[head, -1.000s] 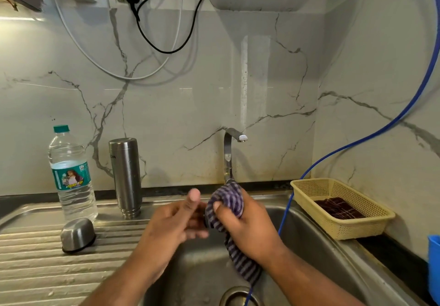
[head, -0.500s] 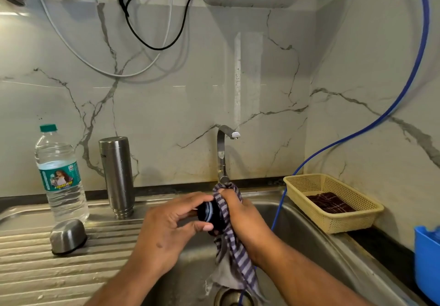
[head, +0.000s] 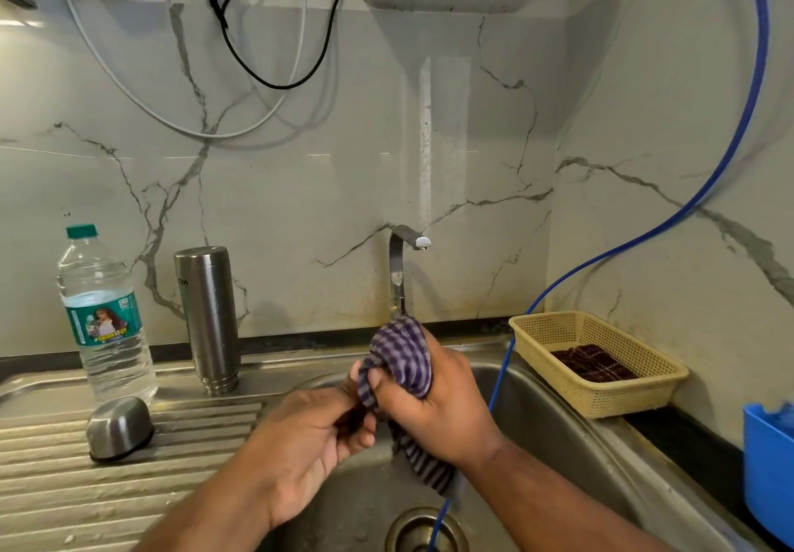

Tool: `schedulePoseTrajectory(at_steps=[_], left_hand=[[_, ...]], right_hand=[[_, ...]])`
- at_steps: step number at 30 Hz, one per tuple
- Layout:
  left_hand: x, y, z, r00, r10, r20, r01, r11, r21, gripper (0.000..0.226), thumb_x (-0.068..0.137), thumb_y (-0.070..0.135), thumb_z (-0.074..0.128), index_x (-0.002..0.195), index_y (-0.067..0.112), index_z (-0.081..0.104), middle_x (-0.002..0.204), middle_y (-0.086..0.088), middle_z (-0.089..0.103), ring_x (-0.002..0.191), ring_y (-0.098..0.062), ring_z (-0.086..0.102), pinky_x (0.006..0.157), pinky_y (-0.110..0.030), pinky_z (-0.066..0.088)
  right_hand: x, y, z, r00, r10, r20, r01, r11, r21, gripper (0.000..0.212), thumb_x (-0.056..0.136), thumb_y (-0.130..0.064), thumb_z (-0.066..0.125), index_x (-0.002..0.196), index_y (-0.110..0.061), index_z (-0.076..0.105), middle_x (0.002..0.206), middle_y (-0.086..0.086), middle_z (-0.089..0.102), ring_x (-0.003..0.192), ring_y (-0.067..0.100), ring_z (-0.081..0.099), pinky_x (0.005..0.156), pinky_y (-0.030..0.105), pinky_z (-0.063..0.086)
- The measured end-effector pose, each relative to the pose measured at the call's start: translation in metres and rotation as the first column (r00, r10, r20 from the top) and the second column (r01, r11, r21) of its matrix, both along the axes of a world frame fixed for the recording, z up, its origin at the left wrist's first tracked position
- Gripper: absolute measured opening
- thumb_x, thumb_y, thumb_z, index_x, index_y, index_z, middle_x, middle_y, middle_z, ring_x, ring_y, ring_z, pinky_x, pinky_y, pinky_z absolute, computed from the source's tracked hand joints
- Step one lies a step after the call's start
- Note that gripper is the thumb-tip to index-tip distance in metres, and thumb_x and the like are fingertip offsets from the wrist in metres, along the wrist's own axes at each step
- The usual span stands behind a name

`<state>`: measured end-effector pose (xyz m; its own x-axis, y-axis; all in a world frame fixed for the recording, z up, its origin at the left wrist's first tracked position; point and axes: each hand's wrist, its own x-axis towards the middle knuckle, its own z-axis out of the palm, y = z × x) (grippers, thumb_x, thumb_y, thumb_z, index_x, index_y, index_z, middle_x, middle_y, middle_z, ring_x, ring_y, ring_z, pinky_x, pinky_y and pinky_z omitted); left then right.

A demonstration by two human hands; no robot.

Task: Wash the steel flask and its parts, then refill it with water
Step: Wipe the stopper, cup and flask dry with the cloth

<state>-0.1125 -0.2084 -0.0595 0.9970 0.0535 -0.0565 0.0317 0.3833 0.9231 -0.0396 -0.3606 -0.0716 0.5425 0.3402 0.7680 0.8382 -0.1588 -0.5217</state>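
Steel flask [head: 209, 319] inverted on ribbed drainboard [head: 129, 487] left of the tap [head: 397, 276] — marble wall behind.
Right hand [head: 434, 405] grips checked cloth [head: 404, 353], left hand [head: 300, 439] pinches a dark part [head: 354, 416] — flask lettering unreadable.

Steel sink unit [head: 129, 487], in front of me: ribbed drainboard on my left, basin [head: 537, 414] on my right.

1. Flat ledge behind the ribs: plastic water bottle [head: 107, 323], upright, capped. Steel flask [head: 210, 315] beside it, standing neck end down.
2. Ribs: steel cup [head: 118, 427], rim down, slightly tilted, just in front of the bottle.
3. Back ledge: tap [head: 397, 276].
4. Basin: blue hose [head: 498, 384] runs down into the drain [head: 425, 530].
5. Right rim: yellow basket [head: 601, 396], partly on the dark counter [head: 687, 444].
6. Counter, far right: blue container [head: 769, 465].
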Motion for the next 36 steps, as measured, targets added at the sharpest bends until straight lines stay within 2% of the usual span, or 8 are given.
schedulePoseTrajectory(at_steps=[4, 6, 8, 13, 15, 18, 26, 36], left_hand=[[0.003, -0.004, -0.009, 0.969, 0.107, 0.222, -0.171, 0.941, 0.293, 0.037, 0.072, 0.036, 0.076, 0.081, 0.0, 0.08, 0.077, -0.016, 0.069, 0.064, -0.02, 0.059, 0.067, -0.039, 0.051], [0.006, 0.002, -0.011, 0.914, 0.08, 0.397, -0.297, 0.801, 0.52, 0.029, 0.076, 0.044, 0.074, 0.089, 0.02, 0.084, 0.083, 0.0, 0.078, 0.073, -0.013, 0.068, 0.076, -0.038, 0.054], [0.009, 0.012, -0.014, 0.827, -0.01, 0.563, -0.438, 0.618, 0.654, 0.023, 0.08, 0.047, 0.071, 0.1, 0.037, 0.08, 0.094, 0.017, 0.078, 0.088, 0.003, 0.07, 0.08, -0.018, 0.053], [0.02, 0.032, -0.02, 0.623, -0.215, 0.752, -0.727, 0.195, 0.658, 0.041, 0.09, 0.042, 0.066, 0.126, 0.023, 0.072, 0.121, 0.015, 0.064, 0.111, 0.006, 0.058, 0.094, -0.006, 0.045], [0.019, 0.033, -0.019, 0.673, -0.182, 0.717, -0.677, 0.24, 0.696, 0.043, 0.086, 0.041, 0.071, 0.127, 0.029, 0.07, 0.121, 0.019, 0.064, 0.112, 0.007, 0.059, 0.095, -0.008, 0.046], [0.019, 0.031, -0.019, 0.77, -0.035, 0.637, -0.563, 0.434, 0.703, 0.048, 0.078, 0.036, 0.08, 0.125, 0.037, 0.07, 0.116, 0.022, 0.069, 0.109, 0.008, 0.063, 0.095, -0.015, 0.052], [0.019, 0.029, -0.018, 0.867, 0.087, 0.491, -0.461, 0.514, 0.723, 0.047, 0.075, 0.02, 0.087, 0.115, 0.038, 0.069, 0.103, 0.024, 0.075, 0.098, 0.008, 0.069, 0.094, -0.022, 0.056], [0.019, 0.03, -0.023, 0.897, 0.027, 0.441, -0.405, 0.447, 0.797, 0.059, 0.074, 0.029, 0.088, 0.127, 0.036, 0.062, 0.113, 0.017, 0.073, 0.106, 0.004, 0.067, 0.099, -0.032, 0.056]], right_hand=[[-0.003, 0.002, 0.006, 0.969, -0.02, -0.246, 0.045, 0.994, 0.096, 0.013, 0.091, -0.042, 0.064, 0.093, -0.03, 0.067, 0.09, -0.012, 0.069, 0.087, 0.003, 0.066, 0.075, 0.015, 0.05], [-0.005, 0.004, 0.009, 0.949, 0.004, -0.317, 0.035, 0.992, 0.117, 0.01, 0.098, -0.032, 0.064, 0.091, -0.026, 0.068, 0.087, -0.009, 0.069, 0.084, 0.003, 0.066, 0.074, 0.016, 0.049], [-0.009, 0.007, 0.012, 0.897, 0.068, -0.437, -0.004, 0.989, 0.146, 0.016, 0.101, -0.031, 0.061, 0.089, -0.023, 0.07, 0.085, -0.007, 0.072, 0.082, 0.004, 0.067, 0.076, 0.021, 0.05], [-0.021, 0.011, 0.025, 0.433, 0.214, -0.876, -0.028, 0.974, 0.224, 0.048, 0.096, -0.057, 0.056, 0.099, -0.014, 0.076, 0.076, 0.005, 0.077, 0.066, 0.013, 0.071, 0.061, 0.024, 0.053], [-0.02, 0.011, 0.022, 0.433, 0.146, -0.89, 0.003, 0.987, 0.163, 0.051, 0.094, -0.064, 0.055, 0.097, -0.017, 0.076, 0.078, 0.003, 0.079, 0.073, 0.015, 0.075, 0.069, 0.028, 0.058], [-0.017, 0.014, 0.014, 0.574, 0.082, -0.815, 0.054, 0.989, 0.137, 0.058, 0.092, -0.071, 0.05, 0.101, -0.02, 0.076, 0.083, -0.001, 0.079, 0.078, 0.011, 0.076, 0.069, 0.022, 0.057], [-0.016, 0.019, 0.0, 0.803, 0.035, -0.594, 0.068, 0.987, 0.149, 0.049, 0.087, -0.067, 0.057, 0.098, -0.022, 0.074, 0.088, -0.006, 0.078, 0.086, 0.005, 0.074, 0.081, 0.025, 0.056], [-0.016, 0.024, -0.005, 0.591, 0.301, -0.748, 0.027, 0.92, 0.391, 0.032, 0.087, -0.03, 0.076, 0.113, -0.012, 0.071, 0.1, 0.008, 0.079, 0.095, 0.023, 0.077, 0.085, 0.035, 0.059]])
